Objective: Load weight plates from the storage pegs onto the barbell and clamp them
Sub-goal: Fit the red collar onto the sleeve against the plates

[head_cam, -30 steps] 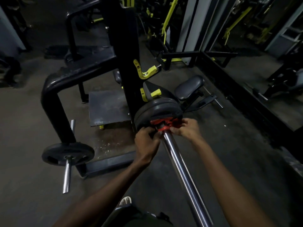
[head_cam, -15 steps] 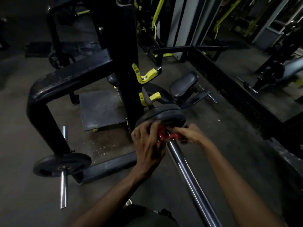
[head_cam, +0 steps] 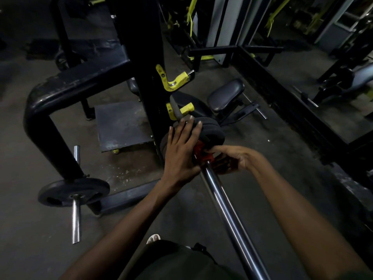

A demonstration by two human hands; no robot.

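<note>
Left hand (head_cam: 181,150) lay flat, fingers spread, on the loaded plates (head_cam: 210,131) at the barbell (head_cam: 226,207) end. Right hand (head_cam: 232,158) pinched the red collar (head_cam: 201,151) against them. Judgement: seat collar flush before locking. One spare plate (head_cam: 73,191) sat on its storage peg (head_cam: 76,219). No containers.

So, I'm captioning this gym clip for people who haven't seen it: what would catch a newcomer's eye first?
Probably the small red barbell clamp at centre frame, pinched by the right hand against the stacked black weight plates, while the left hand lies flat and open on the plates. Next, the long shiny steel barbell running toward the bottom edge. At lower left, a lone black plate sits on a chrome storage peg.
</note>
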